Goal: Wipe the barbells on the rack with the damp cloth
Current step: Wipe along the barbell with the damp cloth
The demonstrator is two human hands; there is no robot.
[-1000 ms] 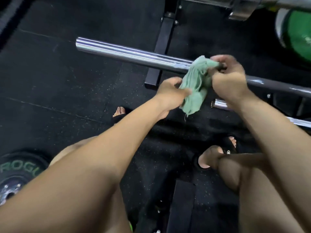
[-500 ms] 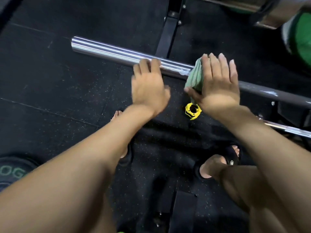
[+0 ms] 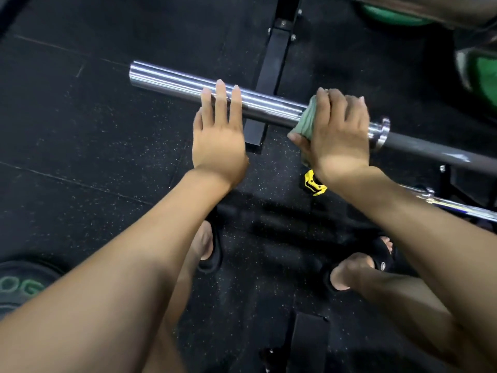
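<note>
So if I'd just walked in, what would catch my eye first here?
Probably the shiny chrome barbell sleeve running across the middle, above dark rubber flooring. The right hand presses a green cloth around it near the collar, while the left hand lies open with its fingers on the sleeve. A small yellow clip lies on the floor just below the right wrist.

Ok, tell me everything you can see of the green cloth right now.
The green cloth is pale, soft-looking fabric, bunched into folds and draped over the chrome barbell sleeve just left of its collar. The right hand presses it onto the sleeve, thumb underneath, covering most of it. A bit hangs below the bar. Dampness cannot be judged.
</note>
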